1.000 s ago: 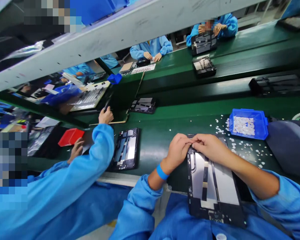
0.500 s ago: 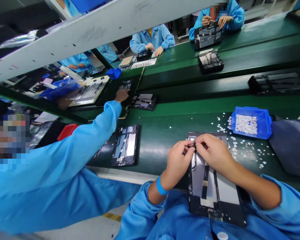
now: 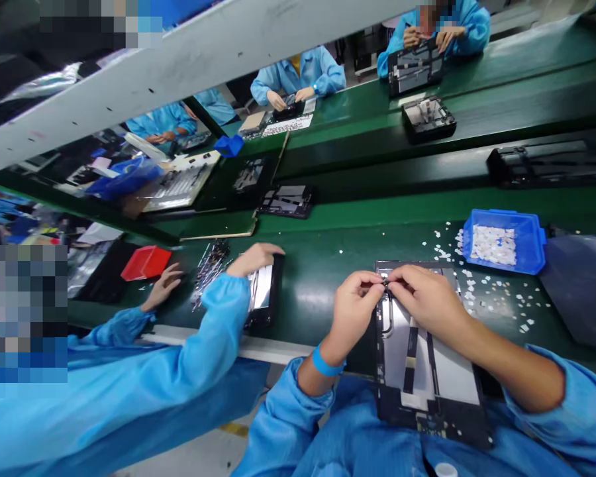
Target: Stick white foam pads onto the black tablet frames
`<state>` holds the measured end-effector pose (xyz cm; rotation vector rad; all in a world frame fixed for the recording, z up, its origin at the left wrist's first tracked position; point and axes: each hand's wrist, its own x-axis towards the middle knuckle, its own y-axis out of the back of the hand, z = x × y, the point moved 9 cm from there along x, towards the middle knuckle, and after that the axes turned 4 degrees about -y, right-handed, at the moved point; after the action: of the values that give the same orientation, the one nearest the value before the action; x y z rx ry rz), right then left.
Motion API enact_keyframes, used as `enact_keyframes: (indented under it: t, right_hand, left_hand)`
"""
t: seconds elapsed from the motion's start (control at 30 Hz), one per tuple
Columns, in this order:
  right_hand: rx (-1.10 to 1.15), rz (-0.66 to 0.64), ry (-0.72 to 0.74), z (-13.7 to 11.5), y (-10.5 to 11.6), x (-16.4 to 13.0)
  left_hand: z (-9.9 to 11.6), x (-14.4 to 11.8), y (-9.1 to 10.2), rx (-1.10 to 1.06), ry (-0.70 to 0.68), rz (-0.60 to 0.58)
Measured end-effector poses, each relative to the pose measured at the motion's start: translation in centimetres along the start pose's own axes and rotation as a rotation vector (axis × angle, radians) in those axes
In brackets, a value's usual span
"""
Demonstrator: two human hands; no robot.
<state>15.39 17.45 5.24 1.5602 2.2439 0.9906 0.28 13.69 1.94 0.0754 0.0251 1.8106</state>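
Green workbench (image 3: 312, 278). Nearest, an opened flat device (image 3: 420, 371) lies with its long axis running away from the body. Over its far-left corner, left hand (image 3: 353, 305) and right hand (image 3: 422, 295) meet, equally close, fingertips pinching a small dark piece (image 3: 385, 283). Beyond, rightward: blue tray (image 3: 506, 264).

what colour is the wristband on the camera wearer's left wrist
Blue; the wristband shows best in the head view.

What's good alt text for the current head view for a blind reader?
The left hand and right hand pinch at a small dark part over an opened tablet-like device. A blue bin of white pieces stands to the right on the green workbench; at left, a co-worker's hand is over another device.
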Motion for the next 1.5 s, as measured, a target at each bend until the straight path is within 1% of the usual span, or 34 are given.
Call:
enact_keyframes:
  t: [0.1,0.27,0.37,0.47,0.57,0.67,0.73,0.8,0.87,0.97,1.03,1.07,1.13,1.17,1.2,1.23,1.27,1.3,1.33,1.37,1.43,1.5]
  right_hand:
    - [-0.067,0.030,0.024,-0.2,-0.1,0.0]
    - [-0.214,0.155,0.135,-1.5,0.6,-1.5]
    - [-0.236,0.168,0.187,-2.2,0.5,-2.1]
    - [-0.230,0.150,0.146,-1.9,0.2,-1.9]
    - [-0.221,0.138,0.094,-1.4,-0.1,-1.6]
    - [-0.216,0.136,0.089,-1.3,0.0,-1.5]
    - [-0.222,0.149,0.100,-1.3,0.2,-1.7]
    - [-0.238,0.171,0.112,-1.6,0.2,-1.8]
    - [-0.255,0.197,0.115,-1.9,0.0,-1.8]
    - [-0.247,0.197,0.088,-2.2,0.1,-1.3]
    - [-0.221,0.160,0.023,-1.3,1.3,-0.5]
    - [-0.217,0.147,-0.033,-0.3,2.6,-0.2]
    - [-0.295,0.172,-0.215,2.9,6.5,0.3]
    - [-0.379,0.199,-0.325,4.8,8.9,0.2]
    - [-0.510,0.242,-0.452,6.6,11.3,-0.2]
    - [-0.611,0.236,-0.543,8.1,12.9,-0.6]
    - [-0.655,0.231,-0.574,8.8,13.8,-0.9]
    - [-0.644,0.208,-0.547,8.9,13.6,-1.0]
    - [-0.580,0.170,-0.464,8.3,12.5,-1.0]
    - [-0.488,0.128,-0.347,6.9,10.7,-0.9]
    - [-0.326,0.027,-0.112,3.4,6.0,-0.9]
    - [-0.276,-0.045,0.012,0.5,1.9,-0.8]
  left_hand:
    - [-0.1,-0.3,0.2,0.044,-0.029,0.033]
    - [0.4,-0.5,0.6,0.126,-0.086,0.087]
    - [1.1,-0.7,0.5,0.174,-0.126,0.087]
    - [2.0,-1.2,0.5,0.256,-0.200,0.106]
    - [2.9,-1.7,0.6,0.378,-0.305,0.133]
    - [3.7,-2.2,0.5,0.491,-0.414,0.146]
    - [3.9,-2.5,0.4,0.530,-0.457,0.138]
    - [4.0,-2.8,0.2,0.547,-0.469,0.121]
    - [3.9,-2.8,0.1,0.539,-0.450,0.110]
    - [2.9,-2.2,0.3,0.426,-0.327,0.109]
    - [1.7,-1.4,0.5,0.282,-0.192,0.103]
    - [0.9,-1.0,0.6,0.200,-0.122,0.097]
    - [-0.3,-0.2,0.7,0.055,-0.004,0.076]
    - [-0.8,0.2,0.6,0.003,0.035,0.062]
    - [-1.1,0.4,0.7,-0.034,0.061,0.051]
    - [-1.3,0.6,0.7,-0.055,0.073,0.041]
    - [-1.4,0.8,0.6,-0.062,0.075,0.033]
    - [-1.4,0.8,0.7,-0.061,0.070,0.029]
    - [-1.3,0.8,0.6,-0.056,0.061,0.030]
    - [-1.1,0.8,0.6,-0.048,0.049,0.034]
    - [-0.8,0.6,0.6,-0.022,0.020,0.046]
    - [-0.5,0.2,0.4,0.012,-0.013,0.056]
